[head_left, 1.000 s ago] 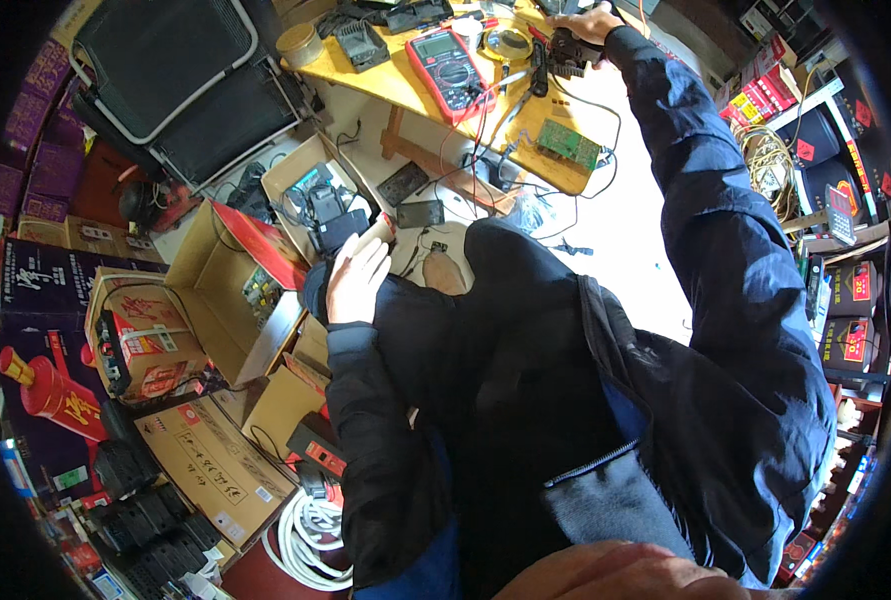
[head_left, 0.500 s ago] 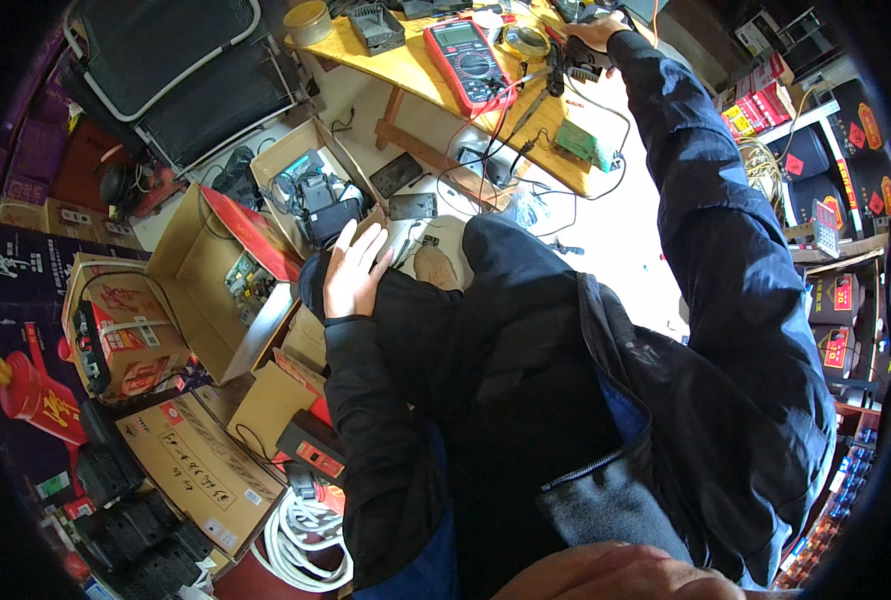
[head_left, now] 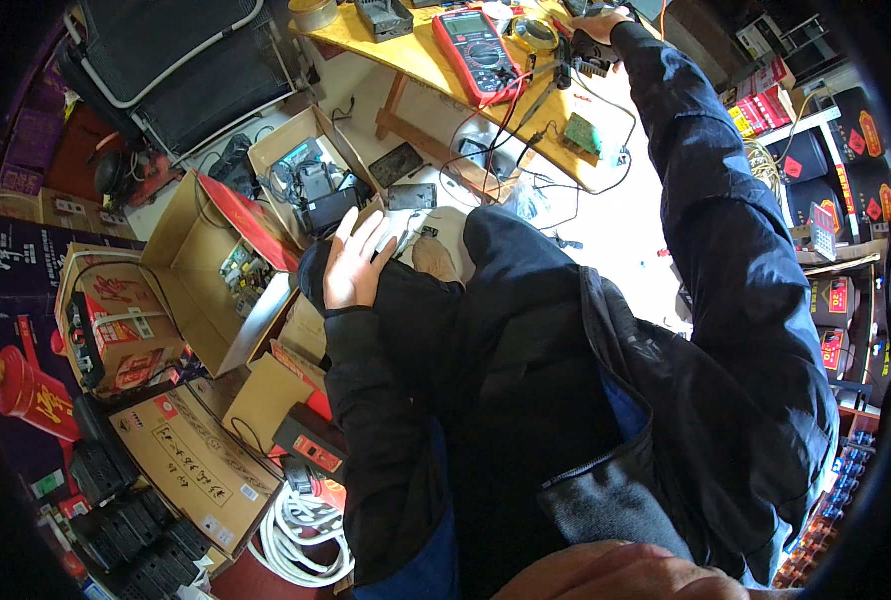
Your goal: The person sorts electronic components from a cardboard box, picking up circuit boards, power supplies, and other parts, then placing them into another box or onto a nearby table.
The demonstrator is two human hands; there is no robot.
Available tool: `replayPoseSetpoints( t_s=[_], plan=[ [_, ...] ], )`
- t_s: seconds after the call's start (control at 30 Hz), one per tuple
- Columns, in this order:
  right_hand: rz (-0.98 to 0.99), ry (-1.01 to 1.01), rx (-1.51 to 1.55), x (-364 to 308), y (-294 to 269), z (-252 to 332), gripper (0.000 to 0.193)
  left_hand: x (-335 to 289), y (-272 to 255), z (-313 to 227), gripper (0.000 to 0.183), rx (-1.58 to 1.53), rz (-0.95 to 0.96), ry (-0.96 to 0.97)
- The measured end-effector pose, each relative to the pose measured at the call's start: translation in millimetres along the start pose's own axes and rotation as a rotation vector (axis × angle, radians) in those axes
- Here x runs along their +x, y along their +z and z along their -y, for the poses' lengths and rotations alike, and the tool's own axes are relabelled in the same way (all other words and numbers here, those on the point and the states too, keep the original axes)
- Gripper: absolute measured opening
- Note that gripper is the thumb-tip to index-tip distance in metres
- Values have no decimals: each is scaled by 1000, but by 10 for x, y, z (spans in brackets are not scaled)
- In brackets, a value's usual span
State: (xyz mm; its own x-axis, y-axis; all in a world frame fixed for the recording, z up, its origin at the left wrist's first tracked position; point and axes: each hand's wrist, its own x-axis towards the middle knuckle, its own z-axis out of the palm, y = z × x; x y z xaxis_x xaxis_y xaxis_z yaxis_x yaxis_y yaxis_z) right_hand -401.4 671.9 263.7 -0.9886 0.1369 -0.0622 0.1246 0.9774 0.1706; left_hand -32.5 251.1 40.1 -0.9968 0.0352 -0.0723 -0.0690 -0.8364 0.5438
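My left hand (head_left: 353, 268) rests on my left knee, its fingers stretched out and holding nothing. At the far end of the yellow table (head_left: 405, 50), my right hand (head_left: 599, 26) bends its fingers at a dark object (head_left: 583, 9), cut off by the picture's upper rim; what it is I cannot make out. Left of that hand lie a red multimeter (head_left: 477, 58) with a grey screen and a yellow roll of tape (head_left: 534, 35). Red and black test leads run from the meter over the table edge. A small green circuit board (head_left: 582, 134) lies near the table's corner.
On the floor stand an open carton of black adapters and cables (head_left: 315, 190) and another carton with circuit boards (head_left: 245, 268). A folding chair (head_left: 180, 80) is at the far left. A coiled white hose (head_left: 300, 540) lies near my left arm. Shelves with boxes (head_left: 833, 200) line the right.
The view has tilted slightly, so the table sits higher in the picture. My right hand stays at the table's far end, nearer the upper rim. My left hand keeps to the knee.
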Motion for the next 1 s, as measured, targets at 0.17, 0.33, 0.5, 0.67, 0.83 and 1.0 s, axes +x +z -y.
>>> replayPoseSetpoints(
  t_s=[0.17,0.33,0.5,0.67,0.83,1.0],
  plan=[
    [46,-25,-9,42,4,-12,89,-1,-11,2,66,8,17,10],
    [-26,-19,221,343,109,-224,90,-2,-25,-8,68,-16,40,11],
    [-157,-67,431,282,-366,-107,94,21,-22,-3,66,-23,20,2],
    [336,-465,1531,-924,-1039,530,50,53,-18,2,61,-58,28,-10],
    [640,-1038,1546,-1959,-698,1378,93,9,-55,26,60,-69,26,18],
    [170,-1051,1195,-2706,480,2425,102,-37,-72,19,73,-232,0,27]
  ],
)
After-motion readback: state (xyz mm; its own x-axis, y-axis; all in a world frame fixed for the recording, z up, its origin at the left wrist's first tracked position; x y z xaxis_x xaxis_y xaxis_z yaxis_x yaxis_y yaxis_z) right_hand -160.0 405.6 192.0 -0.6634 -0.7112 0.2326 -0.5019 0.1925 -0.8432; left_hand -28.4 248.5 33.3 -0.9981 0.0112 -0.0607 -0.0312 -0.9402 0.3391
